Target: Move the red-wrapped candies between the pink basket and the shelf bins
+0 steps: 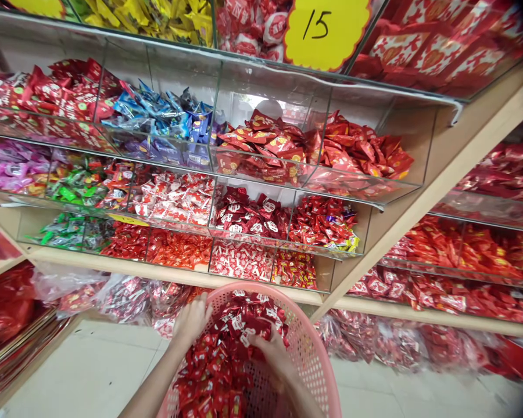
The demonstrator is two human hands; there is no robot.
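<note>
A pink perforated plastic basket (325, 348) stands in front of the shelves, holding many wrapped candies. My left hand (194, 318) is closed over the basket's left rim. Inside the basket, my right hand (270, 348) is closed on dark red candy packets (256, 328) with white print; its thumb lies on top and its other fingers are mostly hidden. Brighter red wrapped candies (213, 371) fill the left and near side of the basket. Similar dark red packets (255, 217) lie in a shelf compartment above the basket.
Clear-fronted shelf bins (261, 162) hold candies in several colours. A yellow price sign (326, 32) reading 15 hangs at the top. A slanting wooden upright (409, 203) divides the shelves. Plastic bags of candy (126, 299) lie under the bottom ledge on the tiled floor (100, 371).
</note>
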